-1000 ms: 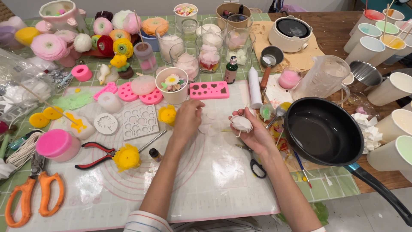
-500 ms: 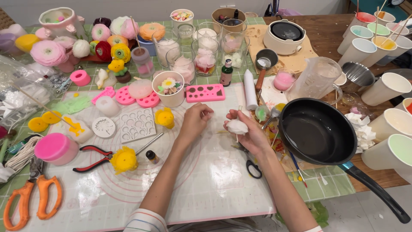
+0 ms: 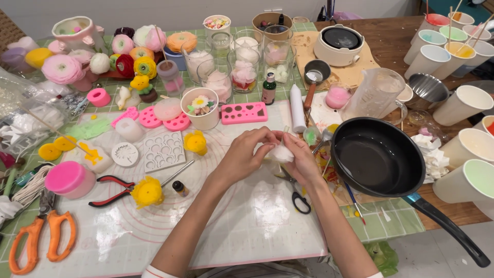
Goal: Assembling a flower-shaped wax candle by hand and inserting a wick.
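**A Crowded Craft Table**

A black frying pan (image 3: 378, 157) sat at the right on the table, its handle running toward the near edge. Paper cups (image 3: 465, 100) of coloured liquid stood behind and beside it. A pink silicone mould (image 3: 244, 113) lay behind a paper cup of small flowers (image 3: 200, 107). Red-handled pliers (image 3: 114, 187) rested beside a yellow flower (image 3: 147, 192), with orange scissors (image 3: 43, 242) at the near left. Glass jars (image 3: 232, 69) clustered at the back, near a white pot (image 3: 341, 44).
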